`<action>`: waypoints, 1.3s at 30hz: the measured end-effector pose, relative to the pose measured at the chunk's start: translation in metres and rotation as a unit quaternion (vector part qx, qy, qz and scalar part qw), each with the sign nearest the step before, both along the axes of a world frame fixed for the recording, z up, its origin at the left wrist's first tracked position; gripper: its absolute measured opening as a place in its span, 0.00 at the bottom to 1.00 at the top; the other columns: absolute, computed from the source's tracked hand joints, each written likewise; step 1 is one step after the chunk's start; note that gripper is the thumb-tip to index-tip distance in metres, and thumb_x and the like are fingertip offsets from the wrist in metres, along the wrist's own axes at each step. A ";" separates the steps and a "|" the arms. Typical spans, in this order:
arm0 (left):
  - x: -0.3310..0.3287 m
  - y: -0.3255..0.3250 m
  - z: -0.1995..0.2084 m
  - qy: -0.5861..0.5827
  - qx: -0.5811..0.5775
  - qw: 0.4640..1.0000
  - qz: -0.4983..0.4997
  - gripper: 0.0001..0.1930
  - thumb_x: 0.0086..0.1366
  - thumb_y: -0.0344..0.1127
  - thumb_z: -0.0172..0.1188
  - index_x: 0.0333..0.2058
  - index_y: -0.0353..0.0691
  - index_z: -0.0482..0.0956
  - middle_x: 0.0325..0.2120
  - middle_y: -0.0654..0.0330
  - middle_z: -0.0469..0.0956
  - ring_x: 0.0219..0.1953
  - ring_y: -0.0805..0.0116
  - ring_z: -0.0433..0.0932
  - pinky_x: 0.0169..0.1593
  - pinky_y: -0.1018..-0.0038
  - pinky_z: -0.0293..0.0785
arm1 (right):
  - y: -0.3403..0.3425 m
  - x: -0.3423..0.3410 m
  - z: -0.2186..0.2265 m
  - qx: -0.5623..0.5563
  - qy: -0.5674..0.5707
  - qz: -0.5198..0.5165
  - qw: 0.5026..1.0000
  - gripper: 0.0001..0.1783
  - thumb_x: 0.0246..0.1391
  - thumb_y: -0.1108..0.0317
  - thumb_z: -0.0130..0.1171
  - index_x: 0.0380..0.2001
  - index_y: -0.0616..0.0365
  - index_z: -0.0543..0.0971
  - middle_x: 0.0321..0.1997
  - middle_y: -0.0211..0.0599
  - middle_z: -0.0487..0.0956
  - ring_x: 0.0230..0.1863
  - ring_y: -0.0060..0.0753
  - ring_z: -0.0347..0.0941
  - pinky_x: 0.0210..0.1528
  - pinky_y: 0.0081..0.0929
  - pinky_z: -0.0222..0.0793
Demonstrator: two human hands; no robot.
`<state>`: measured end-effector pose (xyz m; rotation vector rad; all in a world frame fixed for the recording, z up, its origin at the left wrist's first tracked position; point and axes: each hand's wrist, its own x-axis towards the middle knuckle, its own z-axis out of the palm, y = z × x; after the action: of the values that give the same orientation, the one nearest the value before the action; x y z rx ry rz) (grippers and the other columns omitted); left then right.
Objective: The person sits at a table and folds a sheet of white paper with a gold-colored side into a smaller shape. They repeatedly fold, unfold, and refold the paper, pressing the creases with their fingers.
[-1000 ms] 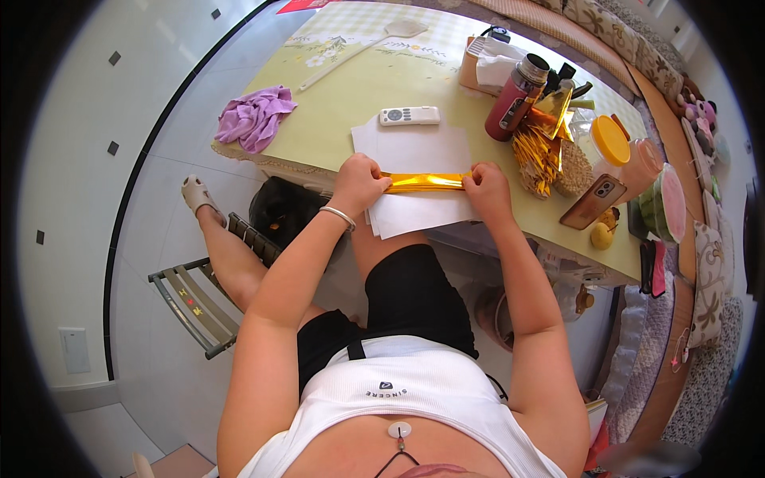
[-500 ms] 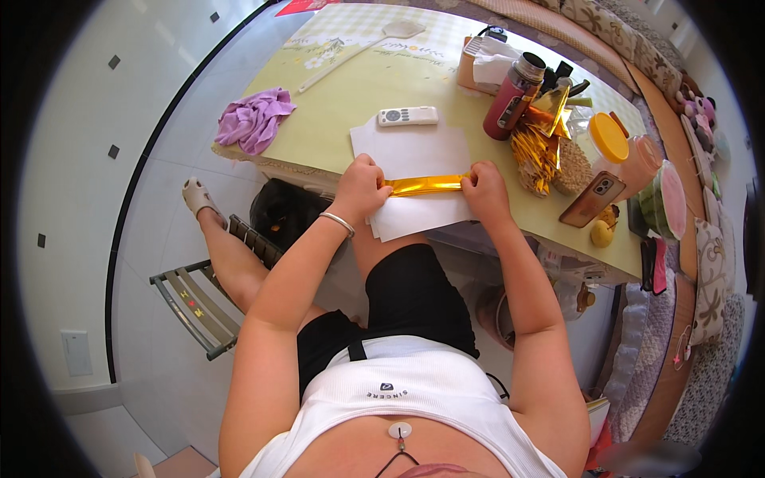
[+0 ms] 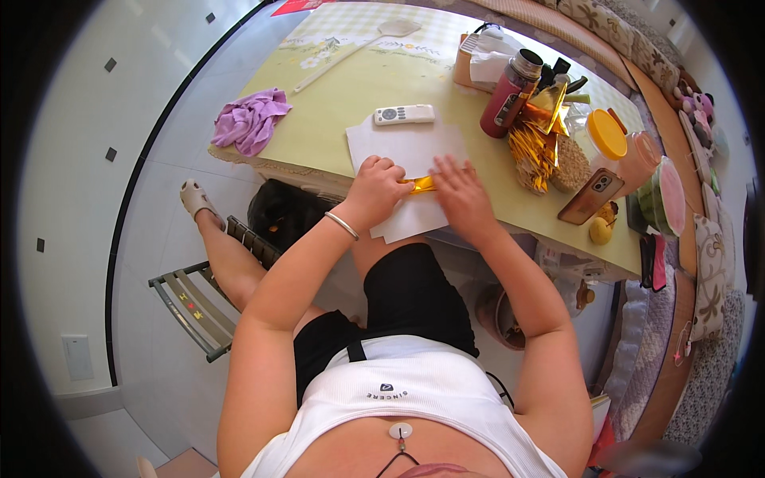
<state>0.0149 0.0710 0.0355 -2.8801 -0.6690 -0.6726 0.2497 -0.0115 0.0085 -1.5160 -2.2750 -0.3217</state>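
Observation:
A shiny gold foil strip (image 3: 421, 185) lies over white paper sheets (image 3: 406, 147) at the table's near edge, with only a short middle part of it showing. Closed fingers of my left hand (image 3: 378, 191) grip its left end. My right hand (image 3: 462, 197) lies over the right part of the strip, its fingers stretched out flat and a little blurred. What is under that palm is hidden. A white remote control (image 3: 404, 115) rests across the top of the sheets.
A purple cloth (image 3: 252, 121) and a pale fly swatter (image 3: 358, 54) lie leftward. On the right stand a red flask (image 3: 510, 94), a bundle of gold foil strips (image 3: 532, 155), a yellow-lidded jar (image 3: 607, 134), a leaning phone (image 3: 590, 196), a yellow fruit (image 3: 601, 231) and cut watermelon (image 3: 663, 201).
My right hand has moved left along the strip and gone from pinching its end to lying flat. My left hand has shifted slightly right. Less of the strip shows between them.

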 end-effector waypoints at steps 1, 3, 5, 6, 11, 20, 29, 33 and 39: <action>-0.001 -0.001 0.000 -0.004 -0.016 1.000 0.002 0.09 0.59 0.32 0.64 0.37 0.52 0.89 0.39 0.64 0.84 0.46 0.63 0.79 0.57 0.62 0.68 | -0.007 -0.005 -0.002 -0.026 0.005 -0.009 1.000 0.30 0.62 0.55 0.58 0.65 0.53 0.74 0.75 0.43 0.66 0.78 0.52 0.56 0.78 0.57 0.46; -0.003 -0.003 0.001 -0.011 -0.046 0.999 0.008 0.09 0.58 0.31 0.65 0.36 0.50 0.88 0.39 0.63 0.84 0.45 0.62 0.79 0.55 0.60 0.70 | -0.016 -0.011 -0.006 -0.076 0.016 -0.026 0.997 0.34 0.65 0.49 0.56 0.70 0.50 0.69 0.78 0.39 0.63 0.79 0.52 0.54 0.78 0.62 0.42; -0.009 -0.004 0.000 -0.010 -0.098 0.995 0.019 0.10 0.56 0.31 0.67 0.37 0.48 0.88 0.40 0.60 0.84 0.46 0.59 0.79 0.54 0.59 0.71 | -0.016 -0.007 -0.005 -0.107 -0.002 -0.044 0.993 0.38 0.67 0.42 0.51 0.74 0.46 0.63 0.80 0.35 0.59 0.80 0.54 0.51 0.77 0.69 0.37; -0.012 -0.005 -0.001 -0.009 -0.125 0.992 0.023 0.10 0.55 0.31 0.67 0.38 0.47 0.88 0.40 0.59 0.84 0.46 0.58 0.80 0.54 0.58 0.72 | -0.018 -0.007 -0.002 -0.117 -0.006 -0.047 0.992 0.38 0.67 0.42 0.50 0.75 0.46 0.63 0.81 0.36 0.58 0.80 0.54 0.50 0.77 0.68 0.37; -0.013 -0.019 0.009 -0.070 -0.007 0.997 0.034 0.13 0.54 0.32 0.68 0.39 0.40 0.86 0.44 0.55 0.83 0.50 0.54 0.79 0.60 0.58 0.72 | -0.016 -0.004 -0.005 -0.114 -0.010 -0.040 0.993 0.38 0.66 0.42 0.51 0.74 0.46 0.64 0.80 0.36 0.59 0.80 0.55 0.50 0.75 0.72 0.38; 0.008 -0.011 0.003 0.042 0.063 0.996 0.048 0.09 0.56 0.32 0.66 0.35 0.36 0.86 0.35 0.56 0.81 0.48 0.55 0.79 0.65 0.54 0.69 | -0.013 -0.004 -0.011 -0.097 0.013 -0.047 0.994 0.34 0.66 0.47 0.54 0.72 0.42 0.67 0.79 0.33 0.62 0.79 0.54 0.53 0.74 0.73 0.41; -0.007 -0.008 -0.005 -0.010 0.169 0.986 0.004 0.06 0.59 0.30 0.61 0.31 0.36 0.85 0.27 0.60 0.79 0.40 0.59 0.80 0.60 0.56 0.72 | -0.011 -0.021 -0.014 -0.009 0.001 -0.065 0.998 0.28 0.65 0.57 0.56 0.67 0.50 0.73 0.72 0.37 0.71 0.75 0.49 0.63 0.75 0.67 0.46; -0.002 -0.010 0.003 -0.014 0.114 0.993 -0.004 0.07 0.58 0.30 0.61 0.34 0.37 0.85 0.29 0.61 0.82 0.37 0.62 0.82 0.58 0.58 0.75 | 0.005 -0.050 -0.010 0.069 0.055 -0.012 0.996 0.22 0.61 0.68 0.54 0.58 0.61 0.78 0.64 0.44 0.79 0.69 0.43 0.72 0.75 0.52 0.55; -0.024 -0.012 0.027 -0.061 0.104 0.993 0.016 0.09 0.59 0.30 0.61 0.37 0.40 0.86 0.35 0.61 0.87 0.37 0.65 0.85 0.57 0.59 0.79 | 0.009 -0.017 -0.012 0.065 0.080 -0.032 0.994 0.18 0.61 0.70 0.53 0.53 0.58 0.80 0.59 0.43 0.83 0.62 0.39 0.79 0.69 0.47 0.66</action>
<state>-0.0089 0.0588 0.0626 -2.6509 -0.6168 -0.8638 0.2328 -0.0023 -0.0034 -1.4954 -2.0456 -0.3457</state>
